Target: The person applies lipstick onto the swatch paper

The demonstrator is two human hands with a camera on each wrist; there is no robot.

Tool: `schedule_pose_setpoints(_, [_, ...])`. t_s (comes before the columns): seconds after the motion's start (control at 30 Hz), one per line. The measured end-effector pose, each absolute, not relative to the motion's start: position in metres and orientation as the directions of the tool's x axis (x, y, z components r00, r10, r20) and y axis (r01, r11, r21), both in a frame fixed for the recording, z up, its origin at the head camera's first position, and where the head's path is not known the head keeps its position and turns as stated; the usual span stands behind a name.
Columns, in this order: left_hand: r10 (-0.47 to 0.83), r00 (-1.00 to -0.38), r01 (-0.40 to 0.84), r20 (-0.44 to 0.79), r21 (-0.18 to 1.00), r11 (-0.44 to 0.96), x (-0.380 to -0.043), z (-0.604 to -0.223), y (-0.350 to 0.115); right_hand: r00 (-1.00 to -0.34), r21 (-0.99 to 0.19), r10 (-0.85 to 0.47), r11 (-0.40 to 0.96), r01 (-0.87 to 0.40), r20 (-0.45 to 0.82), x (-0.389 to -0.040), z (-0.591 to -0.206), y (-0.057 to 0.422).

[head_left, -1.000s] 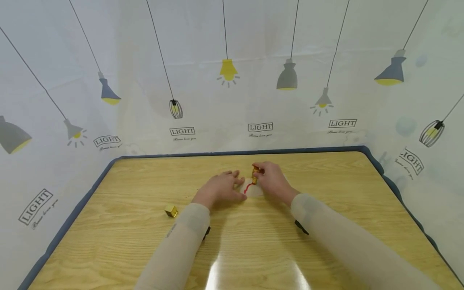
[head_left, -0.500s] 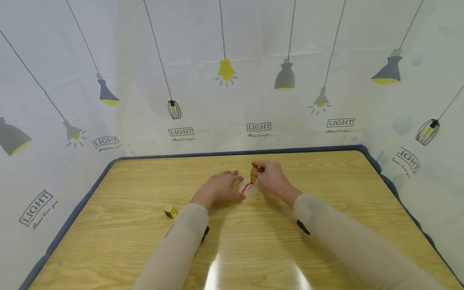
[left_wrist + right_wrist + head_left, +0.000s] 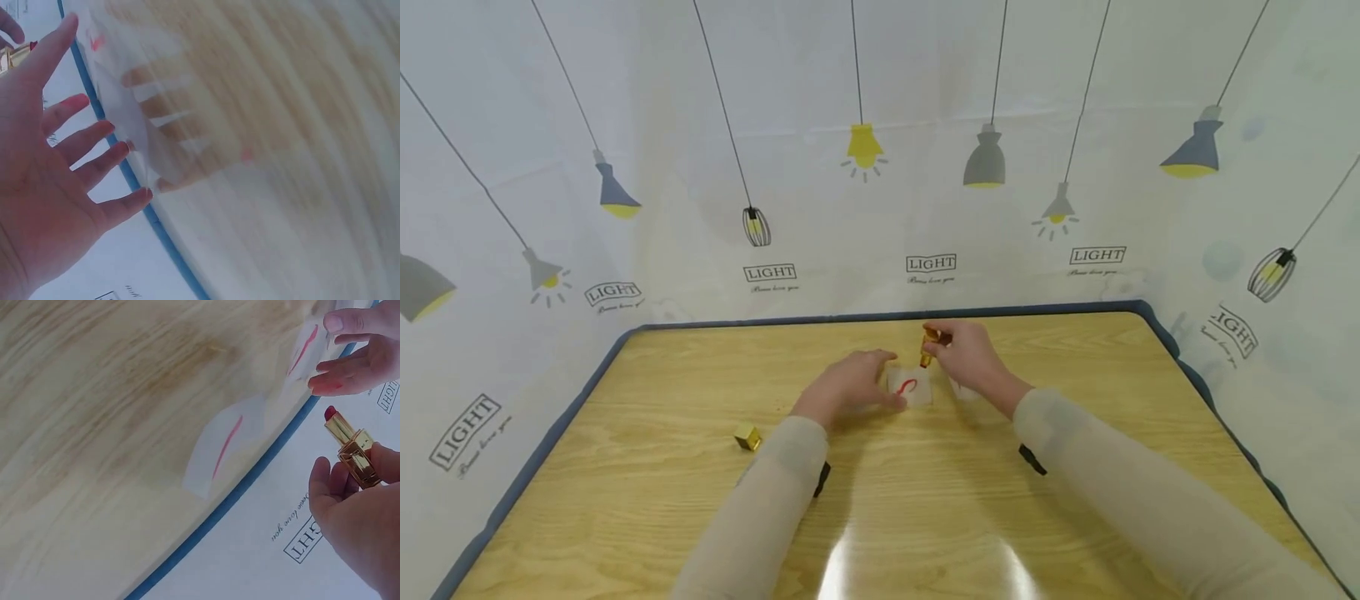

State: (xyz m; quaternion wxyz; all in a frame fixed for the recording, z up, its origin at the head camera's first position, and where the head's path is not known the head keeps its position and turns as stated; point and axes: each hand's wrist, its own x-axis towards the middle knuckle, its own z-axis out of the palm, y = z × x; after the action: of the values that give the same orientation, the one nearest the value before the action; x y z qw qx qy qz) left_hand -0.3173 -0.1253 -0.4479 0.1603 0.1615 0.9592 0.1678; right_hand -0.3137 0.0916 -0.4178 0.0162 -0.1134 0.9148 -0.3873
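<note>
wooden table (image 3: 925, 517) | blue rim (image 3: 880, 317) | lamp-print curtain (image 3: 865, 150) behind

Lipstick (image 3: 928, 347): gold case, red tip out, tilted, lifted off the tabletop.
Paper slip (image 3: 910, 387): small, whitish, flat on tabletop, marked with red curved stroke.

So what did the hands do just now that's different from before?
The right hand lifted the lipstick off the small paper, leaving a red mark uncovered. The left hand kept pressing the paper's edge, and the gold cap stayed put.
</note>
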Motion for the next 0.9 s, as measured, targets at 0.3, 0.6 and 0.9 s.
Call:
schedule_pose_setpoints(0.3, [0.326, -0.929, 0.278, -0.176, 0.25, 0.927, -0.303, -0.432, -0.14, -0.969, -0.724, -0.237, 0.656, -0.213, 0.069, -0.312, -0.404, 0.085])
schedule_pose_setpoints(0.6, [0.356, -0.926, 0.332, -0.128, 0.173, 0.927, -0.267, -0.423, -0.159, -0.967, -0.763, -0.25, 0.617, -0.194, 0.045, -0.309, -0.399, 0.073])
schedule_pose_setpoints(0.9, [0.346, -0.931, 0.328, -0.116, 0.155, 0.932, -0.238, -0.435, -0.165, -0.957, -0.776, -0.286, 0.594, -0.211, 0.042, -0.304, -0.403, 0.051])
